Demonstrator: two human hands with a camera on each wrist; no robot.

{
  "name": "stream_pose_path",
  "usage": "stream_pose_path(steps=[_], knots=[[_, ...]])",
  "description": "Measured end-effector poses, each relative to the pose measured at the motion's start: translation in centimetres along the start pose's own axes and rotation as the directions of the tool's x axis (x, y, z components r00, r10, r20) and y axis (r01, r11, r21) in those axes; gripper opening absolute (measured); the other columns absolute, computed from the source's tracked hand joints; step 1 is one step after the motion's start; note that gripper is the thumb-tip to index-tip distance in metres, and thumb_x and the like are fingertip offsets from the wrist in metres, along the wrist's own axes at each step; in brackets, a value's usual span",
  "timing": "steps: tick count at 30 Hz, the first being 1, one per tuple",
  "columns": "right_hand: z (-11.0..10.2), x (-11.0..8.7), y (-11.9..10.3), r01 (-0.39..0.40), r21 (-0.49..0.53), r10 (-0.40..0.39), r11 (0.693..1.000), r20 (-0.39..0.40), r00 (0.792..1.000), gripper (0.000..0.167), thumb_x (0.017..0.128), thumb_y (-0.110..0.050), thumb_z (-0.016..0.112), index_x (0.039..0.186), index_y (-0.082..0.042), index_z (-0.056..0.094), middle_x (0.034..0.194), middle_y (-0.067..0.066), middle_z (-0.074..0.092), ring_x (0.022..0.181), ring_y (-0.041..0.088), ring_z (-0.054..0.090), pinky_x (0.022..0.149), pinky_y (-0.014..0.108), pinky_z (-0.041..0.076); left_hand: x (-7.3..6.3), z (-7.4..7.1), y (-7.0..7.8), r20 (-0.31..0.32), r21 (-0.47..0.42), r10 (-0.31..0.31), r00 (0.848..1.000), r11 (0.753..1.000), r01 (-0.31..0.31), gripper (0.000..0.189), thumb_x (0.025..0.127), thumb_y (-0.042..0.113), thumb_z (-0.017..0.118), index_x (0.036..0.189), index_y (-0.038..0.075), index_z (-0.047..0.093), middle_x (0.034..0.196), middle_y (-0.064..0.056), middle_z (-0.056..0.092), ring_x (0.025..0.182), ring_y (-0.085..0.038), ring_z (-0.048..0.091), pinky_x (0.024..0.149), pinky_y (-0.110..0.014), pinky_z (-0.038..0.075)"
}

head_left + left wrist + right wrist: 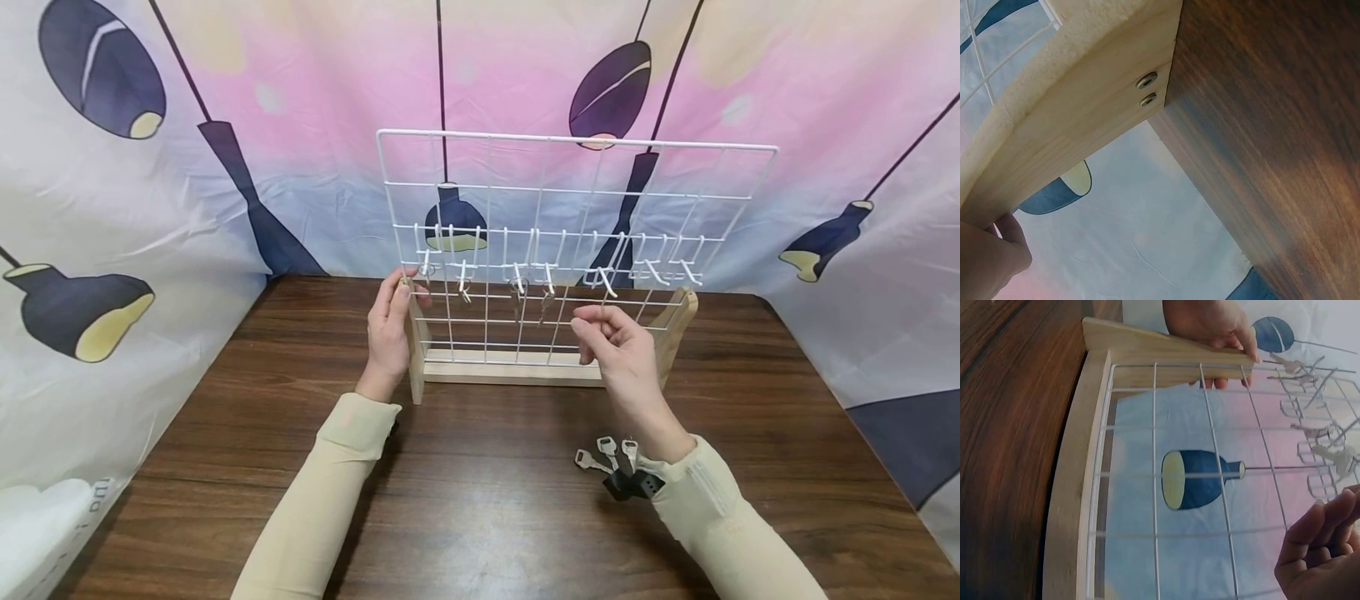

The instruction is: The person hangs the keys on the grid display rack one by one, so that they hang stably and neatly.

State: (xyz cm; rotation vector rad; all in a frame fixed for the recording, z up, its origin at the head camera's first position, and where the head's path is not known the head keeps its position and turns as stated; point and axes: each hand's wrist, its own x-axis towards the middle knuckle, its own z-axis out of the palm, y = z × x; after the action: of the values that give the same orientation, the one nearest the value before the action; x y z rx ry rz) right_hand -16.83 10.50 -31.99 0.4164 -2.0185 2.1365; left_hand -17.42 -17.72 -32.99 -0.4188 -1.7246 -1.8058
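Observation:
A white wire grid rack (540, 194) with wooden supports stands on the table. My left hand (390, 321) grips its left wooden side post (416, 358); the left wrist view shows the post's outer face (1079, 112) and part of the hand (997, 256). My right hand (622, 346) is in front of the grid, below the hooks, its fingers loosely bent and nothing visible in them. Keys hang from several left hooks, including one key (547, 304) nearest that hand. In the right wrist view, a hanging key (1338, 456) is just above my bent fingers (1307, 534).
Three loose keys (606, 450) lie on the brown table (480, 500) near my right wrist, beside a black wrist device (633, 483). Bare hooks (651, 271) are on the grid's right side. A printed cloth (315, 100) with lamp drawings hangs around the table.

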Motion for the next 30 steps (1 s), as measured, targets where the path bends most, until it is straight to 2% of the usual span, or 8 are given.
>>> stream_pose_path(steps=[4, 8, 16, 19, 22, 26, 30], knots=[[-1.0, -0.1, 0.1, -0.056, -0.128, 0.068, 0.99, 0.085, 0.994, 0.017, 0.093, -0.011, 0.065, 0.103, 0.002, 0.064, 0.061, 0.002, 0.055, 0.057, 0.013, 0.053, 0.052, 0.02, 0.036, 0.0, -0.1, 0.1, 0.002, 0.002, 0.0, 1.0, 1.0, 0.0, 0.035, 0.103, 0.003, 0.033, 0.128, -0.02, 0.042, 0.09, 0.007, 0.06, 0.087, -0.012, 0.059, 0.081, -0.025, 0.047], [-1.9, -0.2, 0.3, -0.067, -0.272, 0.122, 0.96, 0.191, 0.974, 0.019, 0.093, -0.015, 0.066, 0.104, 0.0, 0.065, 0.067, 0.006, 0.057, 0.061, 0.015, 0.054, 0.053, 0.021, 0.037, 0.0, -0.1, 0.1, 0.0, 0.003, 0.0, 1.0, 1.0, 0.0, 0.035, 0.102, 0.002, 0.033, 0.128, -0.02, 0.042, 0.091, 0.007, 0.06, 0.087, -0.012, 0.059, 0.081, -0.025, 0.047], [-2.9, -0.8, 1.4, -0.074, -0.348, 0.175, 0.935, 0.271, 0.946, 0.022, 0.093, -0.014, 0.067, 0.106, 0.003, 0.065, 0.075, 0.01, 0.059, 0.066, 0.018, 0.055, 0.061, 0.025, 0.048, 0.0, 0.0, 0.1, -0.002, 0.016, 0.01, 1.0, 1.0, -0.01, 0.034, 0.102, 0.002, 0.033, 0.127, -0.017, 0.046, 0.091, 0.005, 0.06, 0.088, -0.016, 0.059, 0.083, -0.027, 0.047], [-3.4, -1.0, 1.7, -0.042, -0.397, 0.181, 0.917, 0.318, 0.931, 0.023, 0.092, -0.014, 0.068, 0.107, 0.002, 0.065, 0.077, 0.01, 0.06, 0.066, 0.016, 0.055, 0.061, 0.026, 0.048, 0.0, 0.0, 0.0, -0.001, 0.02, 0.01, 1.0, 1.0, -0.01, 0.035, 0.102, 0.002, 0.033, 0.127, -0.02, 0.044, 0.091, 0.006, 0.06, 0.087, -0.016, 0.059, 0.083, -0.026, 0.047], [-3.9, -1.3, 2.1, 0.018, -0.475, 0.199, 0.88, 0.401, 0.894, 0.021, 0.09, -0.015, 0.07, 0.106, -0.002, 0.066, 0.076, 0.006, 0.059, 0.065, 0.015, 0.054, 0.059, 0.025, 0.047, -0.1, 0.0, 0.0, 0.002, 0.016, 0.007, 1.0, 1.0, -0.007, 0.035, 0.103, 0.002, 0.032, 0.127, -0.021, 0.043, 0.09, 0.006, 0.06, 0.087, -0.013, 0.059, 0.082, -0.027, 0.047], [-4.4, -1.8, 2.5, 0.107, -0.578, 0.266, 0.809, 0.523, 0.809, 0.021, 0.087, -0.017, 0.073, 0.104, -0.006, 0.066, 0.073, 0.0, 0.054, 0.065, 0.013, 0.051, 0.06, 0.026, 0.045, 0.0, 0.0, 0.0, -0.005, 0.012, 0.006, 1.0, 1.0, -0.006, 0.033, 0.102, 0.002, 0.033, 0.127, -0.016, 0.047, 0.089, 0.007, 0.061, 0.087, -0.013, 0.06, 0.083, -0.027, 0.047], [-4.6, -2.3, 3.0, 0.17, -0.649, 0.339, 0.742, 0.582, 0.74, 0.022, 0.085, -0.021, 0.076, 0.1, -0.008, 0.067, 0.073, -0.004, 0.052, 0.066, 0.01, 0.05, 0.061, 0.026, 0.045, 0.0, 0.0, 0.0, -0.011, 0.008, 0.003, 1.0, 1.0, -0.003, 0.033, 0.102, 0.002, 0.033, 0.127, -0.014, 0.048, 0.089, 0.006, 0.061, 0.087, -0.015, 0.06, 0.083, -0.028, 0.048]])
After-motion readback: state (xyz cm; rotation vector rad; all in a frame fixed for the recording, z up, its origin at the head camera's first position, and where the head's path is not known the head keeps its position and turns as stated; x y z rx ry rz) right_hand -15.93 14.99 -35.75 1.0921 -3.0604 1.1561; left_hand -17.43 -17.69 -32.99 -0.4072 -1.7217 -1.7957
